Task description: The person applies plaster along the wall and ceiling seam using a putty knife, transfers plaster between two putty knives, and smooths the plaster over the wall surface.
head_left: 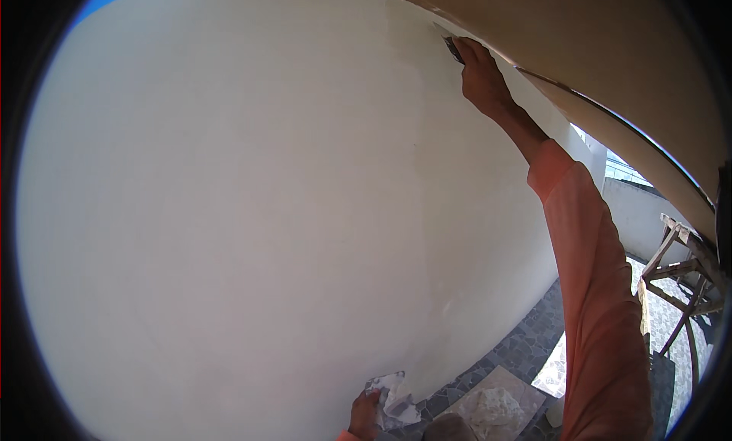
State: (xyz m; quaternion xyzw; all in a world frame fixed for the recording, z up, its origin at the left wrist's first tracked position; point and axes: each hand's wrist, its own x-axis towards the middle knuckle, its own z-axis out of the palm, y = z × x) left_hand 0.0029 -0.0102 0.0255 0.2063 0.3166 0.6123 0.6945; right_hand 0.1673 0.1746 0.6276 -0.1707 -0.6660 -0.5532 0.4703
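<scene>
A broad pale wall (252,197) fills most of the view. High at its right side, my right hand (483,76) is closed on a putty knife (453,49) with a dark handle. The knife's thin blade is at the wall, just under the brown overhead surface; I cannot tell whether it touches. Low in the view, my left hand (364,413) grips a flat putty-smeared plate (393,400) carrying white paste. The lower part of that hand runs out of the picture.
On the grey stone-patterned floor (526,330) lies a pale board (526,391) with a heap of whitish material (492,412). A wooden trestle (679,269) stands at the right. The brown overhead surface (610,37) slopes across the upper right.
</scene>
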